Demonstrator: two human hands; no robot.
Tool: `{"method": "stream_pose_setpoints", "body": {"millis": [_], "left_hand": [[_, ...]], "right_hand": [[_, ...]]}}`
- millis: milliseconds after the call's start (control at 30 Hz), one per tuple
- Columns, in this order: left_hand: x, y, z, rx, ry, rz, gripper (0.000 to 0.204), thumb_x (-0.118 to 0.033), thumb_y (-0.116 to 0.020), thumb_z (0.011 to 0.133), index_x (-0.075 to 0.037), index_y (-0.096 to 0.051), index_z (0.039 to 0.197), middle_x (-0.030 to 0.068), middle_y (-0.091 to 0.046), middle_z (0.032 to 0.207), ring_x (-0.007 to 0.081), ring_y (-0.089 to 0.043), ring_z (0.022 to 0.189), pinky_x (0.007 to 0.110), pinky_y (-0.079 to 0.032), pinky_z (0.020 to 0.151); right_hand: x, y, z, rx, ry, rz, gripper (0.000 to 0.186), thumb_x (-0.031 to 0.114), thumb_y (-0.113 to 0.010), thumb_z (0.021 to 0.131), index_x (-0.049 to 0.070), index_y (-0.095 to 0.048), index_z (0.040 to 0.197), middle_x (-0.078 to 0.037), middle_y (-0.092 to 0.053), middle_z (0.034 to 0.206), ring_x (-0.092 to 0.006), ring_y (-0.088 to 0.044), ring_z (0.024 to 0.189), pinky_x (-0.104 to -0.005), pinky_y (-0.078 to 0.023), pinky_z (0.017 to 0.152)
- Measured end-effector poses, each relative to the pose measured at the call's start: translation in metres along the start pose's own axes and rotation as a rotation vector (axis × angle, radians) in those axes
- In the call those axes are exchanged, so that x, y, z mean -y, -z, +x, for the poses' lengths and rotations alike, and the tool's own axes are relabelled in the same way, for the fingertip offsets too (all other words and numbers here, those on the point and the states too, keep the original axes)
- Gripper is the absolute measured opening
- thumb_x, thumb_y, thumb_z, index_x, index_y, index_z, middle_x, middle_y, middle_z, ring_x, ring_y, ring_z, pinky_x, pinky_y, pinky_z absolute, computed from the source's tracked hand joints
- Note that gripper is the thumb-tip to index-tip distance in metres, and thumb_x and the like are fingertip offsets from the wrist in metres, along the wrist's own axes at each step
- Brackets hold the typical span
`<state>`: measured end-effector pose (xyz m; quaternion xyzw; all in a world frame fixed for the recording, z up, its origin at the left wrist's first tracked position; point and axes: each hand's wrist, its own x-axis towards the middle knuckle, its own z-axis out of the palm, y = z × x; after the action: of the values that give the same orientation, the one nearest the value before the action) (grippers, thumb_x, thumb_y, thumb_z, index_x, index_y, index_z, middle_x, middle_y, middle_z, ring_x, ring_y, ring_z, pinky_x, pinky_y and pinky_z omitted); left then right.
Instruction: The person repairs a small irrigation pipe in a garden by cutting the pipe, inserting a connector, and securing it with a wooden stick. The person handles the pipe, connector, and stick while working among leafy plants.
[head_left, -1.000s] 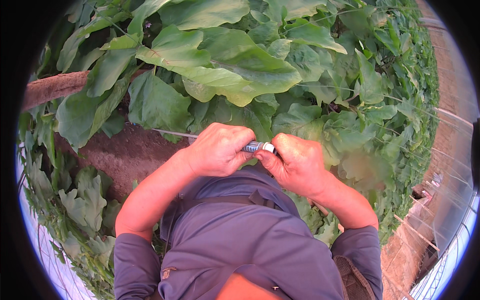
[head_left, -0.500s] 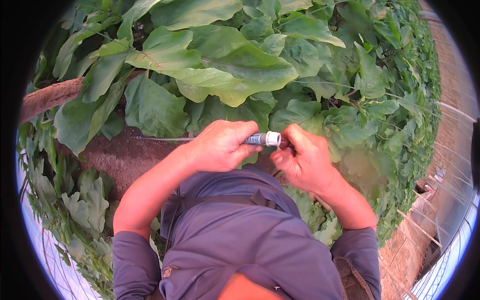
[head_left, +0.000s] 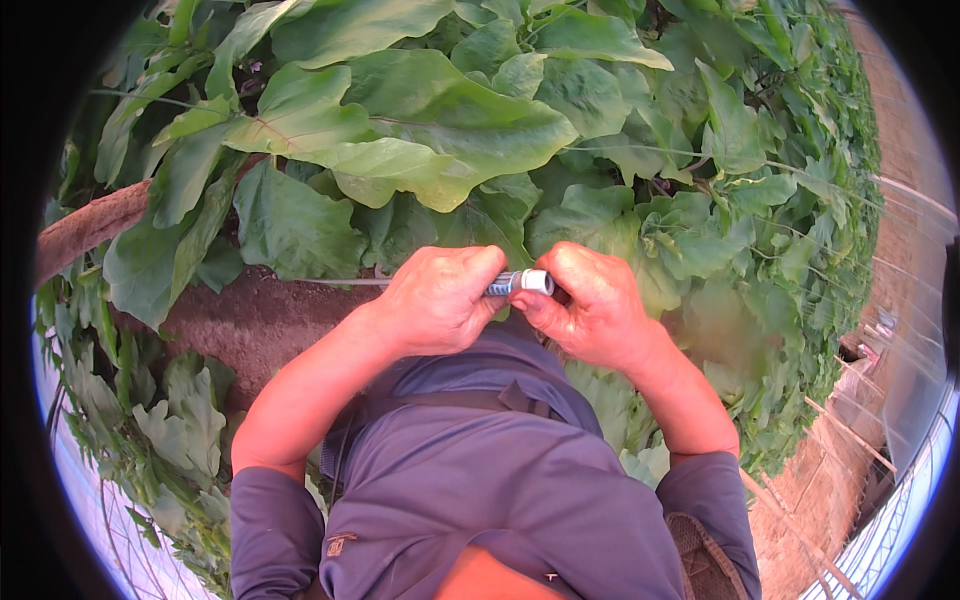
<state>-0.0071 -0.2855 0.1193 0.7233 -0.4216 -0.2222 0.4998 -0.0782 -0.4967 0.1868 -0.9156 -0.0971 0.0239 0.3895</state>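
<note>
In front of my waist, my left hand (head_left: 440, 297) is wrapped round a slim grey-and-blue labelled tube with a white collar (head_left: 535, 282). Most of the tube is hidden inside that fist. A thin pale rod (head_left: 345, 282) runs out leftward from behind the same hand; whether it joins the tube I cannot tell. My right hand (head_left: 598, 305) is closed at the tube's other end, thumb and curled fingers against the white collar. Something small and dark shows between those fingers, too hidden to name.
Broad-leaved green plants (head_left: 450, 130) crowd ahead and along both sides. A thick brown pole (head_left: 95, 225) crosses at the left, above bare soil (head_left: 250, 330). Thin wires (head_left: 640, 150) stretch through the foliage. At far right are a dirt path and plastic sheeting (head_left: 915, 300).
My right hand has moved left and closed onto the tube's white end. The tube shows less between my hands. The view has shifted slightly.
</note>
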Motion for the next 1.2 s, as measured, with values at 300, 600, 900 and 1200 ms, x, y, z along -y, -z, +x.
{"method": "stream_pose_setpoints", "body": {"millis": [300,600,900,1200], "left_hand": [[-0.009,0.013,-0.002,-0.089,0.024,-0.03,0.027,-0.016,-0.08,0.084,-0.005,-0.057,0.092,0.0153,-0.065,0.079,0.0402,-0.066,0.07,0.049,-0.049,0.058],[-0.04,0.033,-0.015,-0.09,0.161,-0.149,0.027,-0.008,-0.077,0.073,-0.001,-0.07,0.099,0.0122,-0.067,0.076,0.0279,-0.065,0.062,0.037,-0.05,0.059],[-0.048,0.013,-0.024,-0.096,0.152,-0.191,0.03,-0.006,-0.081,0.08,-0.005,-0.077,0.11,0.0123,-0.075,0.087,0.0294,-0.072,0.073,0.038,-0.056,0.066],[-0.044,0.027,-0.039,-0.146,0.058,-0.291,0.032,-0.005,-0.087,0.073,-0.004,-0.079,0.104,0.0107,-0.076,0.084,0.0271,-0.073,0.071,0.035,-0.055,0.064]], "right_hand": [[-0.002,0.003,-0.014,0.176,-0.259,0.594,0.067,0.009,-0.089,0.082,0.002,-0.044,0.131,-0.005,-0.06,0.095,-0.0087,-0.054,0.077,-0.0252,-0.041,0.062],[0.006,-0.022,-0.024,0.137,-0.059,0.597,0.104,-0.02,-0.039,0.074,0.009,0.005,0.164,-0.029,-0.046,0.153,-0.0176,-0.055,0.088,-0.0309,-0.048,0.079],[0.022,-0.049,-0.02,0.125,-0.038,0.624,0.122,-0.019,-0.06,0.084,0.015,0.024,0.166,-0.034,-0.017,0.17,-0.0312,-0.061,0.119,-0.0379,-0.054,0.088],[0.026,-0.039,-0.026,0.13,-0.02,0.314,0.035,0.009,-0.079,0.079,0.005,-0.072,0.113,-0.01,-0.071,0.091,-0.0316,-0.07,0.085,-0.0404,-0.058,0.082]]}}
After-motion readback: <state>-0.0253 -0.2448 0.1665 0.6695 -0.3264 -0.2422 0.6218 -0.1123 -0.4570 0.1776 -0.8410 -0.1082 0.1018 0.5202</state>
